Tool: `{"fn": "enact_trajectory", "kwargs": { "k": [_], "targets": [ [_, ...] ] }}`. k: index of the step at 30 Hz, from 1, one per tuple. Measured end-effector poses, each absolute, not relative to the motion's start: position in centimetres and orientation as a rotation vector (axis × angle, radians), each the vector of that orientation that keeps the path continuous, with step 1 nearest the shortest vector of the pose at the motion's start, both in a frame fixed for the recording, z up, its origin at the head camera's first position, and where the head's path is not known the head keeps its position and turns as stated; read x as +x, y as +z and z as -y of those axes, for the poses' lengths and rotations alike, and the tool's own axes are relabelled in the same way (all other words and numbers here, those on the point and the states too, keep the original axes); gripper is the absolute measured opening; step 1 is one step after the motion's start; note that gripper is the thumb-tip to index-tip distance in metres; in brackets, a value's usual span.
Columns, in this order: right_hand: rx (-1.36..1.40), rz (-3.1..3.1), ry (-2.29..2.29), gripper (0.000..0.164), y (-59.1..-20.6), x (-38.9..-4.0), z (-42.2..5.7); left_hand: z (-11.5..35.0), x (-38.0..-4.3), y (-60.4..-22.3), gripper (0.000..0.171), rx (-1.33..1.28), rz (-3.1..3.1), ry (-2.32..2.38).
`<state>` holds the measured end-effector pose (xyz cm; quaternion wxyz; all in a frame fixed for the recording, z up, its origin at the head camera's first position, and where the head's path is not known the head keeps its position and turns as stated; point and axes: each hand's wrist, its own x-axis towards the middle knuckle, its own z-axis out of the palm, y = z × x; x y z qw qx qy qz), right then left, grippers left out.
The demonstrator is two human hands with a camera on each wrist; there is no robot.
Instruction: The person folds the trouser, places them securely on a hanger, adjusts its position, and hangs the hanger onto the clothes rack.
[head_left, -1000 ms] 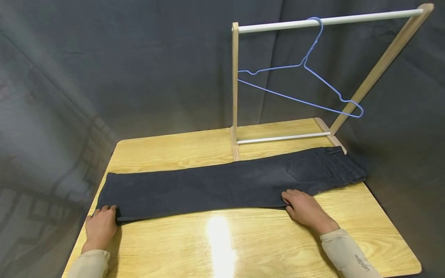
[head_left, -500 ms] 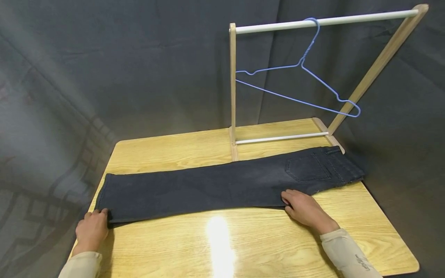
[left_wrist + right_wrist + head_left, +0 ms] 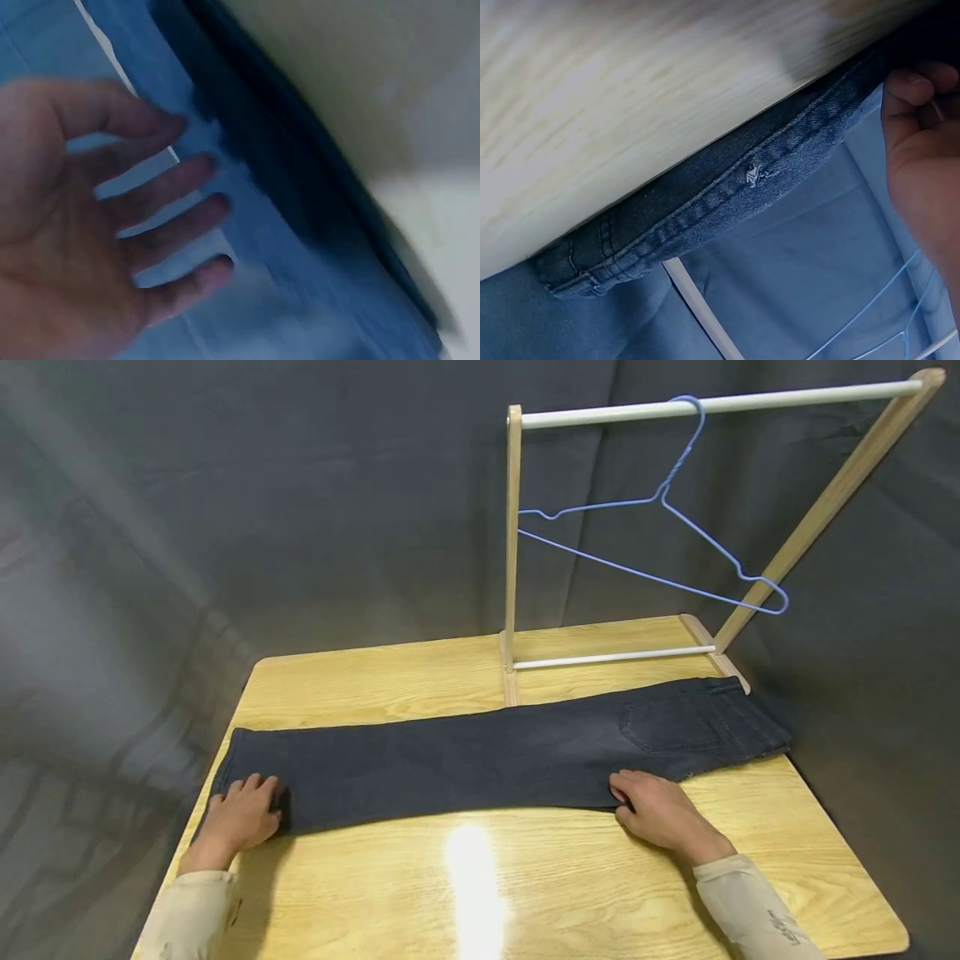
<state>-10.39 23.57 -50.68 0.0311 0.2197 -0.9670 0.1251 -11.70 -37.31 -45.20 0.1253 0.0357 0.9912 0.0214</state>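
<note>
The left hand (image 3: 243,814), fingers relaxed and parted, is over the left end of the dark denim trousers (image 3: 450,764); contact is unclear. The right hand (image 3: 658,810) pinches their near edge, right of centre. They stretch across the yellowish wood-grain table (image 3: 360,902).

Desk (image 3: 375,885) has tons of room between near edge and jeans (image 3: 450,767); garment rack (image 3: 735,403) hogs the far right corner.

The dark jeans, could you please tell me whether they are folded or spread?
Folded lengthwise: the jeans lie in one long strip, with just one back pocket showing, facing up.
</note>
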Motion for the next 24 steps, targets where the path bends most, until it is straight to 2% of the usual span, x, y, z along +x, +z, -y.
{"fn": "enact_trajectory", "kwargs": {
  "k": [4, 12, 17, 24],
  "targets": [
    [0.647, 2.967, 0.373, 0.032, -50.6, -10.6, -23.5, 33.5, -15.5, -45.6, 0.034, 0.182, -3.062, 0.245],
    [0.64, 2.957, 0.364, 0.033, -50.9, -10.3, -23.4, 28.1, -21.4, -47.5, 0.021, 0.301, -3.21, 0.374],
    [0.627, 2.975, 0.351, 0.033, -51.3, -10.1, -23.2, 26.4, -22.9, -48.2, 0.013, 0.341, -3.159, 0.325],
    [0.618, 2.992, 0.341, 0.033, -51.2, -10.0, -23.2, 25.8, -23.4, -48.1, 0.007, 0.16, -3.255, 0.436]
  ]
}}
